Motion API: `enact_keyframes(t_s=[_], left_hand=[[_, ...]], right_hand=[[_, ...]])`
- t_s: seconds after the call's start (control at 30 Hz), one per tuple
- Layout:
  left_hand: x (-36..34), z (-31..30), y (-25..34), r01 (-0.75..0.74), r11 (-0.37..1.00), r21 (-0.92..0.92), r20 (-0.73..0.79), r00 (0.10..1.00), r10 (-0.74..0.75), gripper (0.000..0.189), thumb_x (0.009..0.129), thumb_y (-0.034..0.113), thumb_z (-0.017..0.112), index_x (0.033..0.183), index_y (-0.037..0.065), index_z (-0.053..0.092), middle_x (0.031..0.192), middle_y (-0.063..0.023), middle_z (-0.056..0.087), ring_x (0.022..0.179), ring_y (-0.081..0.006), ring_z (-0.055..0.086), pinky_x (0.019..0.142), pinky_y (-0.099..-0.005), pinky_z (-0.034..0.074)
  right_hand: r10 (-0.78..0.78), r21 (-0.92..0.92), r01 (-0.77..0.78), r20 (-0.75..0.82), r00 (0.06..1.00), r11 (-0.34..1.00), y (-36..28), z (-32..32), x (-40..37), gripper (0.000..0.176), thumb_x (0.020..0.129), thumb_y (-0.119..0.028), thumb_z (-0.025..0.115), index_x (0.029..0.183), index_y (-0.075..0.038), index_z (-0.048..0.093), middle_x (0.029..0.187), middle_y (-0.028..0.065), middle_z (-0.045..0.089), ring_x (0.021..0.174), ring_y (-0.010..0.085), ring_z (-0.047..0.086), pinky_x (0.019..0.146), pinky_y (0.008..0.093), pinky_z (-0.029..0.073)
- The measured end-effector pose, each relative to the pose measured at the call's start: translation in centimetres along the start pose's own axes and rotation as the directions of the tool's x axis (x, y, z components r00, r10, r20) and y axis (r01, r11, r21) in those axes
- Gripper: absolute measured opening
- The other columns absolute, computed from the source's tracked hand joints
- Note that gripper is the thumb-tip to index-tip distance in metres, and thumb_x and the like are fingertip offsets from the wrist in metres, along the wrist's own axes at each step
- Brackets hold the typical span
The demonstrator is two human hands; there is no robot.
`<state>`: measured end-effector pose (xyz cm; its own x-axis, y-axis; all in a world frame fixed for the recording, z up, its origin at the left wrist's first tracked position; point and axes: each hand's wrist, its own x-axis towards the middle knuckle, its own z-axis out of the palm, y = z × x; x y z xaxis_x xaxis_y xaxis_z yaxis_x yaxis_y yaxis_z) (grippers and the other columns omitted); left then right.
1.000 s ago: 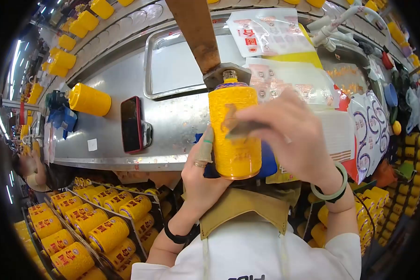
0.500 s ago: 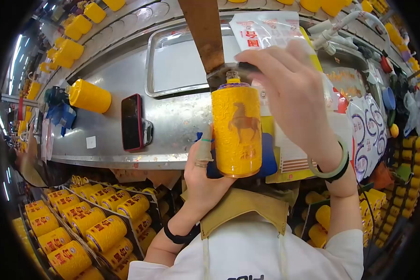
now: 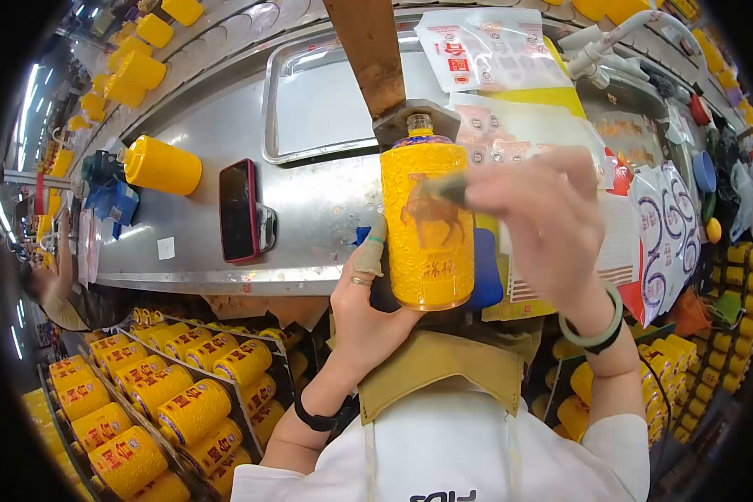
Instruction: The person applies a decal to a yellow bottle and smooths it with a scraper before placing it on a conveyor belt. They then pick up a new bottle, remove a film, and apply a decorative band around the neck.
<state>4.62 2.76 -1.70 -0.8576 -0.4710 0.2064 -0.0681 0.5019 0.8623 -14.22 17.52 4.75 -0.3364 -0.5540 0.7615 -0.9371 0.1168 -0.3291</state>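
A yellow embossed bottle (image 3: 410, 268) with a clear neck stands neck-away in front of me, its neck at a metal bracket (image 3: 391, 125). A brown horse decal (image 3: 433, 219) and small lettering show on its face. My left hand (image 3: 366, 314) grips the bottle at its lower left; a cloth-like cover wraps one finger, and the other fingers are partly hidden. My right hand (image 3: 544, 217), smeared by motion, pinches a small dark flat piece (image 3: 450, 189), whose kind I cannot make out. That piece is over the upper part of the horse, seemingly touching it.
On the steel bench lie a phone (image 3: 238, 209), a yellow bottle (image 3: 163, 165) and a metal tray (image 3: 269, 117). Decal sheets (image 3: 485, 50) lie at the back right. A brown beam (image 3: 364, 50) juts in overhead. Crates of yellow bottles (image 3: 194, 414) flank me. Another person (image 3: 58, 289) is at far left.
My right hand has come down and toward me with the dark piece, from beside the bottle's neck to the horse decal. My left hand still holds the bottle, which has turned slightly.
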Motion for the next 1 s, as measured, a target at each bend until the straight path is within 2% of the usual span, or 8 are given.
enact_keyframes(t_s=[0.17,0.23,0.33,0.47,0.53,0.67,0.8,1.0], left_hand=[[-0.5,0.0,-0.3,0.060,0.998,-0.014,0.008,0.998,-0.060,0.087,0.076,0.008,0.090,0.151,-0.006,0.048,0.132,-0.0179,0.070,0.118,-0.0206,0.068,0.101,-0.0344,0.053],[-0.6,0.1,-0.6,0.067,0.998,0.008,0.008,0.998,-0.067,0.087,0.072,0.013,0.094,0.146,-0.006,0.053,0.133,-0.0224,0.065,0.119,-0.0336,0.068,0.102,-0.0402,0.053],[-0.5,0.2,-0.3,0.050,0.999,-0.017,-0.003,0.999,-0.050,0.086,0.072,0.014,0.094,0.146,-0.005,0.053,0.131,-0.0221,0.066,0.118,-0.0336,0.068,0.102,-0.0406,0.054],[-0.6,0.6,0.0,0.070,0.995,-0.072,-0.004,0.997,-0.071,0.089,0.072,0.014,0.094,0.148,-0.004,0.051,0.135,-0.0213,0.063,0.122,-0.0326,0.065,0.103,-0.0405,0.052],[-1.0,0.8,0.5,-0.026,1.000,0.008,-0.100,0.995,0.027,0.091,0.077,0.006,0.090,0.155,-0.002,0.044,0.144,-0.0175,0.058,0.127,-0.0250,0.062,0.104,-0.0389,0.054],[-1.9,1.0,0.2,-0.190,0.981,0.026,-0.149,0.970,0.192,0.093,0.071,0.010,0.093,0.151,-0.001,0.046,0.154,-0.0182,0.042,0.136,-0.0322,0.051,0.110,-0.0399,0.045],[-1.8,1.6,-0.2,-0.003,0.989,-0.149,-0.110,0.994,-0.013,0.095,0.070,0.006,0.093,0.151,-0.001,0.043,0.148,-0.0161,0.043,0.135,-0.0309,0.052,0.109,-0.0422,0.049],[-1.8,2.0,-0.1,-0.038,0.998,-0.057,-0.165,0.986,0.028,0.097,0.071,0.008,0.093,0.153,0.000,0.041,0.145,-0.0154,0.043,0.131,-0.0289,0.054,0.108,-0.0423,0.051]], right_hand=[[-0.272,0.017,0.274,0.208,0.939,0.961,-3.7,-0.6,-5.0,0.025,0.079,-0.018,0.074,0.104,-0.023,0.075,0.121,-0.0089,0.073,0.094,0.0137,0.055,0.080,0.0287,0.039],[-0.264,0.112,0.244,0.225,0.938,0.963,-4.9,-1.0,-5.6,0.025,0.079,-0.018,0.074,0.104,-0.023,0.075,0.120,-0.0096,0.073,0.092,0.0135,0.054,0.078,0.0285,0.040],[-0.253,0.248,0.187,0.270,0.929,0.951,-5.3,-1.6,-4.8,0.028,0.078,-0.015,0.074,0.106,-0.018,0.076,0.113,-0.0075,0.074,0.089,0.0137,0.052,0.073,0.0281,0.041],[0.034,0.045,-0.042,0.162,0.986,0.998,-4.1,-0.8,-3.9,0.033,0.074,-0.016,0.075,0.107,-0.013,0.078,0.113,-0.0018,0.076,0.090,0.0145,0.056,0.081,0.0335,0.038],[-0.005,-0.138,0.021,0.115,0.993,0.990,-4.0,-1.2,-4.4,0.032,0.075,-0.018,0.075,0.106,-0.015,0.079,0.116,-0.0031,0.077,0.089,0.0144,0.055,0.085,0.0333,0.036],[-0.004,0.074,-0.010,0.178,0.984,0.997,-5.2,-1.1,-7.6,0.030,0.076,-0.019,0.076,0.105,-0.019,0.079,0.114,-0.0053,0.077,0.088,0.0132,0.054,0.079,0.0307,0.037],[0.096,0.118,-0.120,0.192,0.977,0.986,-5.9,-2.9,-7.3,0.026,0.077,-0.014,0.075,0.103,-0.018,0.080,0.110,-0.0039,0.078,0.089,0.0138,0.056,0.077,0.0306,0.038],[0.166,0.072,-0.170,0.065,0.984,0.983,-5.5,-1.7,-7.4,0.027,0.076,-0.007,0.075,0.101,-0.016,0.081,0.107,-0.0027,0.078,0.082,0.0135,0.057,0.076,0.0313,0.039]])
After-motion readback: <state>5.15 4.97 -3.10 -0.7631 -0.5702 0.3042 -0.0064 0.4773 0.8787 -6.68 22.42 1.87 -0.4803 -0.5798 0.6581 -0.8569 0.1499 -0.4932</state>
